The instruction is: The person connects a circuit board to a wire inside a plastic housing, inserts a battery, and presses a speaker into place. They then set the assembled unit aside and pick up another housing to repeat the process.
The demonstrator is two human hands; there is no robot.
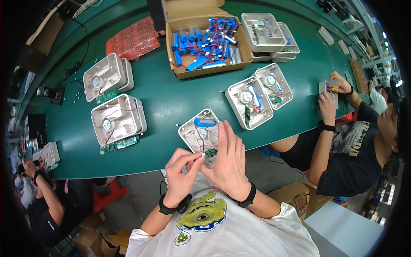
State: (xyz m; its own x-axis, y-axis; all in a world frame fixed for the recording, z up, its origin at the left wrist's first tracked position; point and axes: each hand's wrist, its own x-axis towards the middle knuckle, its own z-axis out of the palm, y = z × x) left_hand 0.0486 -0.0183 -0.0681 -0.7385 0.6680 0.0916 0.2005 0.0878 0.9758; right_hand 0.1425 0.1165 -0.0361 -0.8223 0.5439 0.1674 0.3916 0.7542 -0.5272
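Observation:
In front of me at the table's near edge lies a whitish plastic housing (185,132). Inside it are a round speaker (201,134) and a blue battery cell (207,122) with red wires. My left hand (182,169) pinches a small white wire connector (203,155) between thumb and fingertips. The connector meets the edge of a small green circuit board (210,152); whether it is plugged in I cannot tell. My right hand (230,165) steadies that board near its thumb, its long fingers stretched along the housing's right side and hiding part of it.
A cardboard box (209,73) of blue battery cells stands at the back. Similar housings sit stacked left (115,120), right (248,103) and back right (263,32). Red bubble wrap (133,38) lies back left. Co-workers sit at right (351,145) and far left (51,201).

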